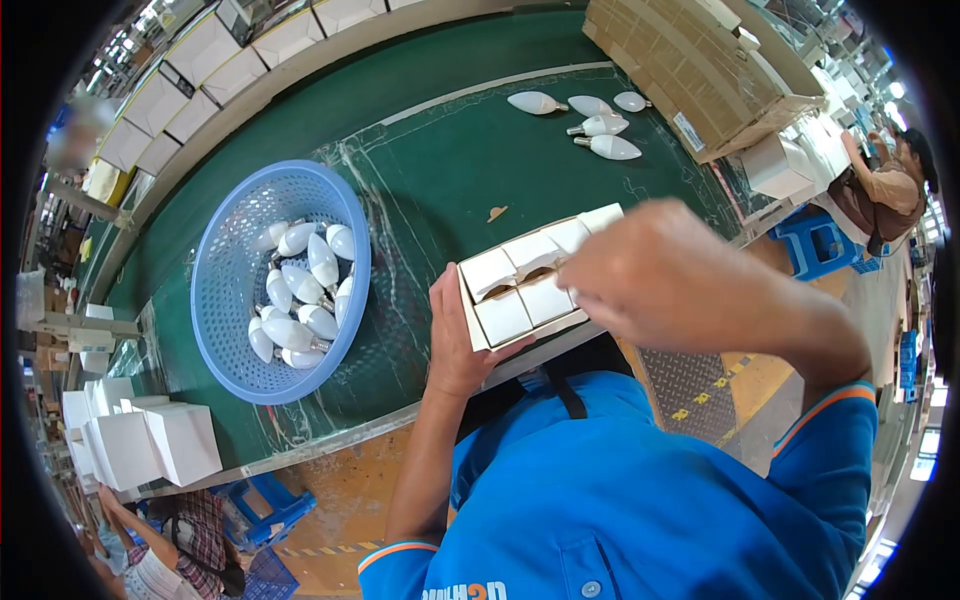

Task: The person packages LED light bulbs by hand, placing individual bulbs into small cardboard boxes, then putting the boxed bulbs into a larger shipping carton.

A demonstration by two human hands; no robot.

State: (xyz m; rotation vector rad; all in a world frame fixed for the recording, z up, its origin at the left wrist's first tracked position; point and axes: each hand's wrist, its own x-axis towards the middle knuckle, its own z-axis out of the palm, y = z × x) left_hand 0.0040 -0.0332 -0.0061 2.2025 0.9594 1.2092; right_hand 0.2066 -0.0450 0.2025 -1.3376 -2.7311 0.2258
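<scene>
A white carton (480, 325) with small white boxes (500, 318) packed inside sits at the near edge of the green table. Some of their top flaps stand partly raised. My left hand (459, 335) grips the carton's left end, thumb along the near side and fingers on the far side. Over the right part of the carton is my right hand (655, 280), blurred by motion. Its fingers are curled together, with the tips at the box tops; whatever they pinch is hidden. Left of the carton, a blue perforated basket (205, 290) holds several white candle-shaped bulbs (322, 260).
Several loose bulbs (612, 147) lie at the far right, beside a large brown cardboard box (690, 75). White boxes (180, 440) stand at the table's left end. Other people are at the lower left and the right, near blue stools (815, 245).
</scene>
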